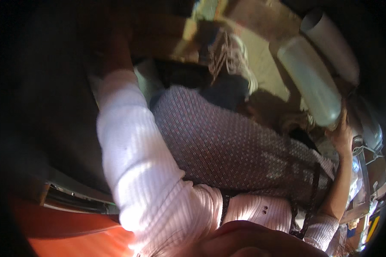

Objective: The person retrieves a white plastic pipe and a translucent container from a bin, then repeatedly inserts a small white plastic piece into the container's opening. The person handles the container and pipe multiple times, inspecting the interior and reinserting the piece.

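Note:
My right hand (342, 133) is at the near end of a pale translucent plastic cylinder (309, 81) with a rounded end, on the right. Its fingers curl against that end and partly hide behind it. A second cylinder, grey and open at its far end (330, 47), lies just beyond, alongside the first. My left arm, in a white ribbed sleeve, reaches forward into deep shadow. There my left hand (118, 40) is only a dim shape beside a brown wooden-looking piece (158, 40), and its fingers cannot be made out.
A dark patterned cloth (218, 141) covers my lap. Ahead lie a bundle of pale cords (236, 55) and a brown board (261, 17). An orange surface (73, 227) is at the lower left. Wooden framing and clear plastic (356, 175) crowd the right edge.

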Available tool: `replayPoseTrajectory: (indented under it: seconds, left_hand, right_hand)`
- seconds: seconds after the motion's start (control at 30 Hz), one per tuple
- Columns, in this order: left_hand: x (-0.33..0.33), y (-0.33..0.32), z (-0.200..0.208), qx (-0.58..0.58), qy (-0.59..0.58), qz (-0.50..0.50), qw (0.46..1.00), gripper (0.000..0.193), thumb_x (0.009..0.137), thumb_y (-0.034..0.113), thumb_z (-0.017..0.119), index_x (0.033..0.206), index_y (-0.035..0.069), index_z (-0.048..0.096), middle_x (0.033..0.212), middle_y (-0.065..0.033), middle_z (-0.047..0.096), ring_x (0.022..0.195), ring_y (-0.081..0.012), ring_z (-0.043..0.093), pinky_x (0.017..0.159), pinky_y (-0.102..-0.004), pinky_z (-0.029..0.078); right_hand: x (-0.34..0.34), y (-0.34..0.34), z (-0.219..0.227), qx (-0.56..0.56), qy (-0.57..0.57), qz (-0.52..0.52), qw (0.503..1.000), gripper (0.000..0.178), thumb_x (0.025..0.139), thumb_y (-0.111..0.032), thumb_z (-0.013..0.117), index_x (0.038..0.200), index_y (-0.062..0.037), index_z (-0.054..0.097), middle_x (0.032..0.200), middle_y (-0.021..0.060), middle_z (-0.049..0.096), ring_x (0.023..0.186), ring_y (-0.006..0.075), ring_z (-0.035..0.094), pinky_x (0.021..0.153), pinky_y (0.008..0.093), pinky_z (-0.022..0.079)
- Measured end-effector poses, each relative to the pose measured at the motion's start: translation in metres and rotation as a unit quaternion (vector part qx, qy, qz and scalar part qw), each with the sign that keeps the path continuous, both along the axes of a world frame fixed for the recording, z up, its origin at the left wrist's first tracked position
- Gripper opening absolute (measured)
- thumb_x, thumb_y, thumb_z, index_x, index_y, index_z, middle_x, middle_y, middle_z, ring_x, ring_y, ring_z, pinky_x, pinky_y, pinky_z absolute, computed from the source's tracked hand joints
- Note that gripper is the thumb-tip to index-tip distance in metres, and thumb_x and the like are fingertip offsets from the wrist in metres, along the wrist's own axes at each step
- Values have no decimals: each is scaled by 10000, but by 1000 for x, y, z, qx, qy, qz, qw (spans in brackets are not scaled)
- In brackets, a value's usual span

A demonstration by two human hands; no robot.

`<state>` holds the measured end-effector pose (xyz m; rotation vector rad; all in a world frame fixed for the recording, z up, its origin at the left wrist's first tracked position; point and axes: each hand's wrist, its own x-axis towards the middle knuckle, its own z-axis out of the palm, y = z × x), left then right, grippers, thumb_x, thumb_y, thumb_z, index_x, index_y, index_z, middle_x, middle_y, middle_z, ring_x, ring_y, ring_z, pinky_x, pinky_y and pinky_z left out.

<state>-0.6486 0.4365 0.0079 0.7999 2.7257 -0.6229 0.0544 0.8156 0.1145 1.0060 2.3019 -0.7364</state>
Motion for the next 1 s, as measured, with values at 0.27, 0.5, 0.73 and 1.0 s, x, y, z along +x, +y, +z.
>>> replayPoseTrajectory:
  seconds: [0.27, 0.5, 0.73, 1.0]
  left_hand:
    - [-47, 21, 8, -13, 26, 68, 997, 667, 991, 510, 475, 1474, 59, 387, 1387, -218, 497, 1227, -399, 511, 1012, -532, 415]
    - [-72, 39, 24, -4, 55, 87, 995, 691, 978, 527, 483, 1481, 65, 378, 1402, -214, 480, 1243, -398, 495, 1022, -534, 405]
    - [-76, 35, 23, 12, 67, 104, 992, 716, 965, 545, 490, 1488, 72, 369, 1418, -209, 463, 1258, -396, 480, 1033, -536, 395]
    - [-89, 39, 16, 10, 78, 112, 991, 744, 950, 565, 499, 1496, 79, 359, 1435, -204, 444, 1276, -395, 462, 1044, -538, 384]
  right_hand:
    - [-42, -11, 11, -14, -81, -74, 994, 1368, 577, -69, 893, 1606, -270, 13, 1353, 263, 550, 1154, 444, 606, 950, 495, 539]
    - [-34, 1, 17, 11, -27, -17, 999, 1337, 575, -89, 913, 1597, -284, 73, 1415, 260, 502, 1161, 462, 597, 968, 524, 526]
    - [-32, 13, 13, -70, 59, -103, 990, 1328, 560, -123, 915, 1601, -241, 100, 1384, 241, 556, 1212, 468, 563, 1015, 504, 497]
    - [-33, 13, 17, -42, 74, -32, 996, 1340, 529, -80, 922, 1604, -222, 134, 1552, 224, 355, 1371, 440, 426, 1144, 474, 389]
